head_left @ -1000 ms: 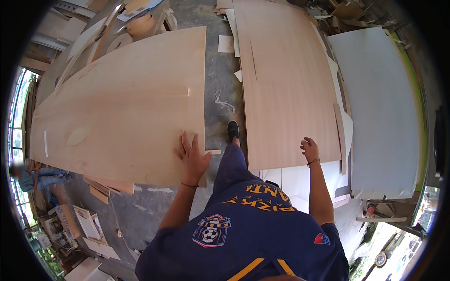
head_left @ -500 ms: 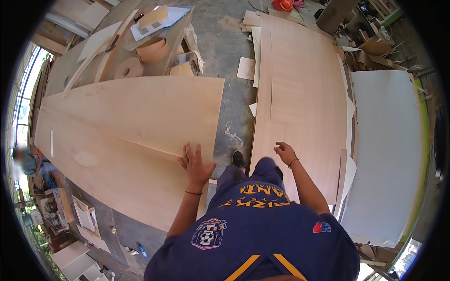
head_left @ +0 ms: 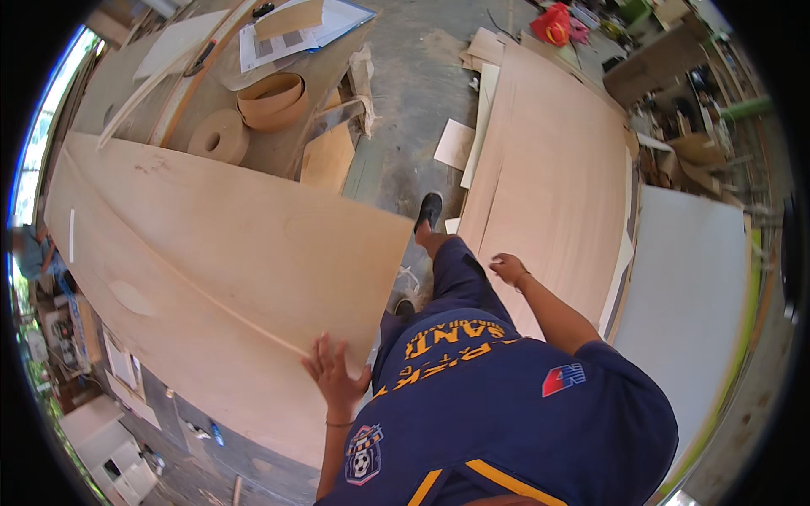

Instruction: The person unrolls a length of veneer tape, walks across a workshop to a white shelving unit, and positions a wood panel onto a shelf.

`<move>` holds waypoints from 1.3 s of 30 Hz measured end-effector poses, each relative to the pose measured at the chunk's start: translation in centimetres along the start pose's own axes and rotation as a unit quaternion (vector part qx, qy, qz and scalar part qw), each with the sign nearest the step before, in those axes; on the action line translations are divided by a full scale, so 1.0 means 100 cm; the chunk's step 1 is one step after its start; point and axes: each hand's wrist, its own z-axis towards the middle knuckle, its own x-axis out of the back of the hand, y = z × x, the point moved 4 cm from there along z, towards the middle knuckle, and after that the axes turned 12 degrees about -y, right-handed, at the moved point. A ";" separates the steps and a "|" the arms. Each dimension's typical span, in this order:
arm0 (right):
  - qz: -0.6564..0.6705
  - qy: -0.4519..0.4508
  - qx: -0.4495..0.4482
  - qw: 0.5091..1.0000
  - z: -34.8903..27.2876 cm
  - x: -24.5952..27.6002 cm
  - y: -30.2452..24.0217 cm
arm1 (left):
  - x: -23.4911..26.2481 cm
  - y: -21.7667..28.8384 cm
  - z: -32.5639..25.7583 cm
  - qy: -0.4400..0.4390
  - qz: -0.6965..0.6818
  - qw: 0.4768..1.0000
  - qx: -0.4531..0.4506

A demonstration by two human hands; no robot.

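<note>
A large thin plywood sheet (head_left: pixel 211 261) is held up at my left, spanning most of the left half of the view. My left hand (head_left: pixel 336 374) grips its near edge at the lower right corner, fingers spread over the face. My right hand (head_left: pixel 507 268) hangs free above my thigh with loosely curled fingers, holding nothing. It hovers over another plywood sheet (head_left: pixel 557 177) lying flat on the concrete floor. My black shoe (head_left: pixel 429 211) steps forward between the two sheets.
A workbench (head_left: pixel 253 93) behind the held sheet carries rolls of veneer edging (head_left: pixel 270 97), papers and wood strips. A white board (head_left: pixel 688 312) lies on the right. Small offcuts (head_left: pixel 456 143) lie on the floor. A red object (head_left: pixel 554 24) lies at the far end.
I have walked forward and the held sheet has swung closer across my left. My right hand has come off the floor sheet and now hangs free. The view has tilted toward the workbench.
</note>
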 end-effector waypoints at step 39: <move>0.336 0.120 -0.249 0.901 0.515 0.658 -0.077 | -0.058 0.175 0.987 -0.281 -0.070 0.954 0.080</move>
